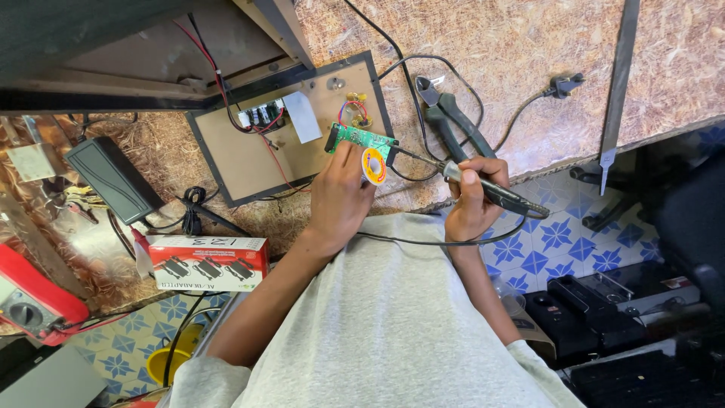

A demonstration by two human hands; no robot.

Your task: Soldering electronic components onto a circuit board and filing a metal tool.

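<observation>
Person at bench, viewed from above. Left hand (341, 198) grips a small green circuit board (361, 139) by its near edge, fingers closed on it; a round white-and-orange reel (374, 165) sits at the fingertips of the same hand (whether pinched or just resting against them, cannot tell). Board is held over the bench edge, just beside the lower right corner of a framed brown panel (264, 155) with red wires (260, 128) and a white slip on it.

Right hand (472, 200) is wrapped around a soldering iron (483, 185), pen-style; its tip points left and meets the board's right end. The iron's cord (423, 242) runs across the person's grey shirt.

Green-handled pliers (449, 121) lie on the bench just beyond the right hand. Black adapter (113, 180) and red-and-white box (208, 262) lie well to the left.
</observation>
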